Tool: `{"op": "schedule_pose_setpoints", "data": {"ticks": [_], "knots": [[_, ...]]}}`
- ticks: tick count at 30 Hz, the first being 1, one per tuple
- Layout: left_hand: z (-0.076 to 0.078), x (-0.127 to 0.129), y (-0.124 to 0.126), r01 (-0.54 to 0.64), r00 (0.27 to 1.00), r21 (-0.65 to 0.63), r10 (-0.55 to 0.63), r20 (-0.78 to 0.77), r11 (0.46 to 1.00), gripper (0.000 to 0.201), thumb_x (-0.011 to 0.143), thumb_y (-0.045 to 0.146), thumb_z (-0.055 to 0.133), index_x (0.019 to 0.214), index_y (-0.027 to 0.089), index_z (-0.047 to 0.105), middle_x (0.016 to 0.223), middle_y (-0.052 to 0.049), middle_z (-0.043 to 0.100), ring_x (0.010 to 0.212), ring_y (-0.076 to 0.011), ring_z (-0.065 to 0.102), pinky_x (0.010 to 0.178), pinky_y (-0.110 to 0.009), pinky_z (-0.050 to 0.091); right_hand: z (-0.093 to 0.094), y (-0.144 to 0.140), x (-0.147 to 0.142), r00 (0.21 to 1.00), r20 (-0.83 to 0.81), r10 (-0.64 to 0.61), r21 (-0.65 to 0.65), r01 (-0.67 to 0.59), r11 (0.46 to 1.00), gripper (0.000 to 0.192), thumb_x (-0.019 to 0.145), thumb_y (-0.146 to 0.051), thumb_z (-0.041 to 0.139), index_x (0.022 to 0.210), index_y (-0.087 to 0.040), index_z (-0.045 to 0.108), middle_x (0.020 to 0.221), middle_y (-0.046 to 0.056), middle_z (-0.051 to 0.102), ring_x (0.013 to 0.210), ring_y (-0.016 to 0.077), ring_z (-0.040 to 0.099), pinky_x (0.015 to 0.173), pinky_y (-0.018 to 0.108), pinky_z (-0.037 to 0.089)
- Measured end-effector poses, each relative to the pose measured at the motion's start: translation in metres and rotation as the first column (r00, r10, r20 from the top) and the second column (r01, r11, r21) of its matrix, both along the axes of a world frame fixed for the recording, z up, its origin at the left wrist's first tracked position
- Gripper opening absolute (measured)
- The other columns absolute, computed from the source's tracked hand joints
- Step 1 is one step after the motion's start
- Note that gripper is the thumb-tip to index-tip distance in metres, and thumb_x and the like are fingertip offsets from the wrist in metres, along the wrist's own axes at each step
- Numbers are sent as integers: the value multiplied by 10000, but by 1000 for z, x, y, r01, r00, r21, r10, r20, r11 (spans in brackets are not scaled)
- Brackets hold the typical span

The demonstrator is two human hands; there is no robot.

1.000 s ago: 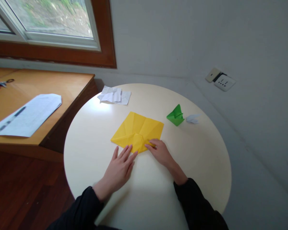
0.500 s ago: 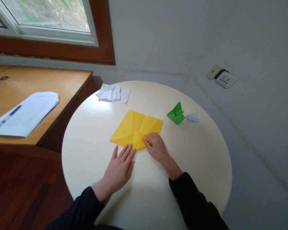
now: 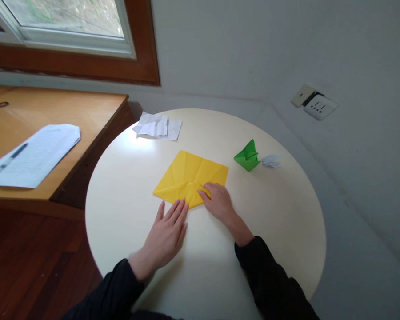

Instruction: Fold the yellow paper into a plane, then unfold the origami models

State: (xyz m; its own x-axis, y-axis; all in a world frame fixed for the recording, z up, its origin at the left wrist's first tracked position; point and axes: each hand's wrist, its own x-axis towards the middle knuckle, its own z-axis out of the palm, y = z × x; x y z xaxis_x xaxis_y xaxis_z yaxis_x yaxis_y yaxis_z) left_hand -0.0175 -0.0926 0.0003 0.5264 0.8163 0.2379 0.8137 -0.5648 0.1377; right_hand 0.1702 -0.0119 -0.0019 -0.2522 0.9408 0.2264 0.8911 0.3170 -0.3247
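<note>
A creased yellow paper [image 3: 190,175] lies flat near the middle of the round cream table [image 3: 280,213], its near edge folded up into a point. My left hand [image 3: 166,233] rests flat on the table, fingers spread, fingertips just touching the paper's near tip. My right hand [image 3: 218,202] presses its fingers down on the folded near-right flap of the yellow paper. A folded green paper figure [image 3: 247,156] stands to the right, with a small white folded figure [image 3: 271,160] beside it.
A crumpled white sheet [image 3: 157,126] lies at the table's far edge. A wooden desk [image 3: 70,111] stands to the left with a printed paper [image 3: 33,153] on it. A wall socket [image 3: 316,106] is on the right wall.
My right hand has slid a little leftward along the yellow paper's folded near edge. The left hand has stayed in place. The view has shifted slightly.
</note>
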Motion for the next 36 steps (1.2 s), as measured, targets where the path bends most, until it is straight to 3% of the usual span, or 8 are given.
{"op": "schedule_pose_setpoints", "data": {"ticks": [9, 24, 36], "knots": [[2, -1, 0, 0, 1000, -1, 0, -28, 1000, 472, 937, 273, 324, 1401, 185, 337, 1426, -118, 399, 1321, -264, 356, 1093, -514, 177, 4, -3, -4, 999, 44, -16, 5, 16, 1000, 96, 875, -264, 522, 850, -193, 582, 859, 46, 681, 796, 210, 575, 682, 312, 332], [1, 3, -2, -51, 998, 27, 52, -20, 998, 449, 929, 285, 332, 1361, 185, 408, 1411, -84, 430, 1306, -243, 377, 1098, -477, 174, 5, -6, -7, 994, 95, -55, 22, 54, 998, 133, 891, -270, 481, 891, -181, 580, 886, 44, 678, 825, 197, 572, 713, 309, 296], [2, 10, -1, -85, 996, -4, 85, -1, 996, 409, 918, 267, 342, 1288, 184, 496, 1356, -125, 492, 1261, -276, 422, 1055, -533, 228, 4, -6, -6, 995, 67, -74, 50, 71, 996, 106, 874, -269, 503, 847, -193, 572, 862, 31, 684, 793, 191, 565, 708, 311, 267]]}}
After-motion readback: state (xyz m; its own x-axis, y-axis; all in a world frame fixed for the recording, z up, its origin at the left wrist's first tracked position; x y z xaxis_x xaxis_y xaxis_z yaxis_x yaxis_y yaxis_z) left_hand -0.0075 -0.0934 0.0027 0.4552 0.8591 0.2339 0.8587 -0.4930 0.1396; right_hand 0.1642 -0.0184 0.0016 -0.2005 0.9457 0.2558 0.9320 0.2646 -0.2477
